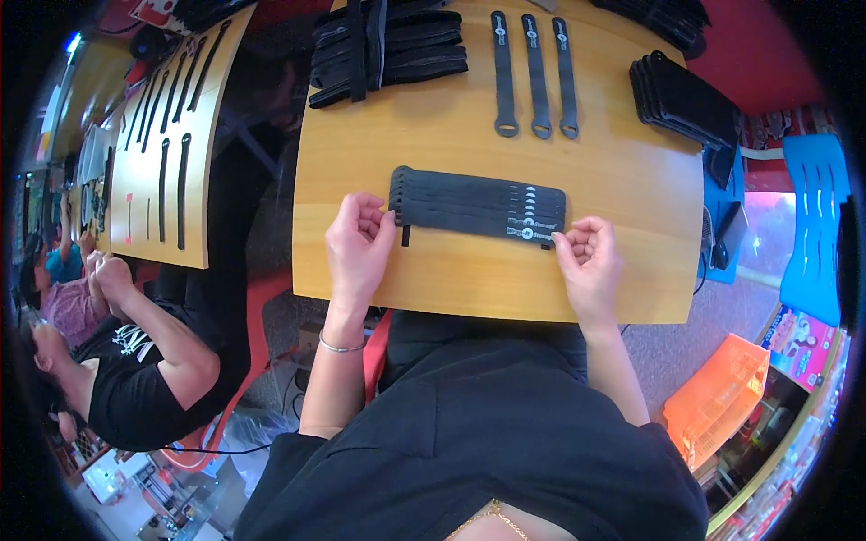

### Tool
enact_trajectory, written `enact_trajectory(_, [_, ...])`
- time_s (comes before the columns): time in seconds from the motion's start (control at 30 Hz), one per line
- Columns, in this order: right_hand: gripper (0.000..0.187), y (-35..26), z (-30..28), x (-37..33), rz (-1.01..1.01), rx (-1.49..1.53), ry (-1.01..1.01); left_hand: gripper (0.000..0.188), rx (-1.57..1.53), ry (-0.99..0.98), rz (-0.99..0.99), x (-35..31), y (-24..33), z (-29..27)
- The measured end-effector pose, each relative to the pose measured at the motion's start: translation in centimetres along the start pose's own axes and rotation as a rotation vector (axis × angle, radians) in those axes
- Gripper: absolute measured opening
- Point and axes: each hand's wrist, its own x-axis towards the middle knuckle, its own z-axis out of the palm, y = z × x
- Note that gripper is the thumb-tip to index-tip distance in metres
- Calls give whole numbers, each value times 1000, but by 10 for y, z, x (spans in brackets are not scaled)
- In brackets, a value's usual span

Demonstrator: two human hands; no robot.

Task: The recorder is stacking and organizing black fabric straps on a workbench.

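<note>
Several black cable straps [469,200] lie fanned in an overlapping stack across the table before me. Each has white printing near its right end and a rounded left end. With curled, pinching fingers, my left hand [361,236] grips the left end of the nearest strap. My right hand [588,252] pinches the same strap at its right tip. Short black ends of something narrow stick out below the stack near both hands; what they belong to is hidden. Beyond the stack, three single dark straps [536,77] lie side by side, their slotted ends toward me.
A bundled pile of black straps [419,50] sits on the wooden table [433,288] at far left. Another black stack [681,99] rests at the right edge. A co-worker [153,361] sits left at a second table [203,162] with straps. An orange crate [717,397] stands lower right.
</note>
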Motion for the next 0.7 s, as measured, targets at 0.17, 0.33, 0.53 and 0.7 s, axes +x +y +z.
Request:
enact_trajectory(0.17, [24, 2, 1, 1, -10, 12, 4, 14, -23, 0, -3, 0, 0, 1])
enact_trajectory(0.33, [22, 5, 0, 0, -3, 13, -6, 14, 4, 1, -5, 0, -1, 0])
enact_trajectory(0.53, [21, 5, 0, -1, -33, -13, -11, 15, -2, -4, -3, -1, -1, -1])
enact_trajectory(0.7, [22, 4, 1, 0, -46, -23, 2, 15, 14, -5, -2, -1, 0, -1])
